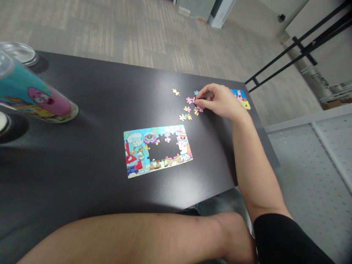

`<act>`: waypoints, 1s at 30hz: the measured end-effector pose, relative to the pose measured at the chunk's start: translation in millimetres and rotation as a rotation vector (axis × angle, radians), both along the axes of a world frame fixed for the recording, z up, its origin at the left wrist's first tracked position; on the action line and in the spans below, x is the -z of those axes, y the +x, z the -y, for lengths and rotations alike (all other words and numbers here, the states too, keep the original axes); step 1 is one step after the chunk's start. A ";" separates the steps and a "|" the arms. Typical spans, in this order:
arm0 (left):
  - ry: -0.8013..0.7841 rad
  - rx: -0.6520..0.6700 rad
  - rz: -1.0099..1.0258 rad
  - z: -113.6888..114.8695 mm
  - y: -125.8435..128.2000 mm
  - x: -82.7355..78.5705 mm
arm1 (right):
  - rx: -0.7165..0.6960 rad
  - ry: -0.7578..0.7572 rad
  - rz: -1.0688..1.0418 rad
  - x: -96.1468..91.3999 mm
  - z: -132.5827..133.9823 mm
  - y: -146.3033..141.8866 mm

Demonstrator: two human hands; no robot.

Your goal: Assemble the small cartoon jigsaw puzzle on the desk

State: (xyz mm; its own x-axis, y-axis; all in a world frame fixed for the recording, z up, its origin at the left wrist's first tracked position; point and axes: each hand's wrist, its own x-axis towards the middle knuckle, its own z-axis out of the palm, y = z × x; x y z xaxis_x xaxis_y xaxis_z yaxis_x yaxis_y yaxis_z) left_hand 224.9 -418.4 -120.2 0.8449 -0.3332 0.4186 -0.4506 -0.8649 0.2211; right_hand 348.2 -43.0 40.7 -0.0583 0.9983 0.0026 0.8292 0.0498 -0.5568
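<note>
My right hand (216, 99) reaches over a loose group of jigsaw puzzle pieces (189, 100), its thumb and forefinger closed on a pink puzzle piece among them. The pieces are pink, yellow and blue, several in number. Closer to me lies a partly joined cartoon jigsaw puzzle (134, 141), its border joined around a dark gap. One pink part juts into that gap from the top edge. Along the bottom of the view stretches my left forearm; my left hand (239, 238) rests low near the right sleeve, with its fingers hidden.
A cartoon-printed cylindrical tin (41, 91) stands at the left of the dark table (96, 146). Behind it is a clear round lid (20, 53). Beyond my right wrist lies a blue cartoon card (242, 99) near the table's right edge. Black metal bars (291, 51) rise past that corner.
</note>
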 end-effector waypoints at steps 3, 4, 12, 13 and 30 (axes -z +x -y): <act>-0.006 -0.005 -0.024 -1.4 -2.2 -5.4 | 0.006 -0.012 -0.068 2.9 -0.8 0.9; -0.007 0.002 -0.031 -2.0 -1.9 -6.9 | -0.001 -0.002 -0.111 2.9 -0.4 0.1; -0.032 0.110 -0.058 -1.1 11.0 -11.0 | -0.369 -0.130 -0.322 -27.4 33.0 -46.2; -0.039 0.103 -0.063 -0.9 11.0 -12.3 | -0.468 -0.165 -0.343 -29.2 37.1 -53.4; -0.115 0.166 -0.276 -19.6 8.9 -39.8 | -0.589 -0.298 -0.313 -18.1 48.2 -84.8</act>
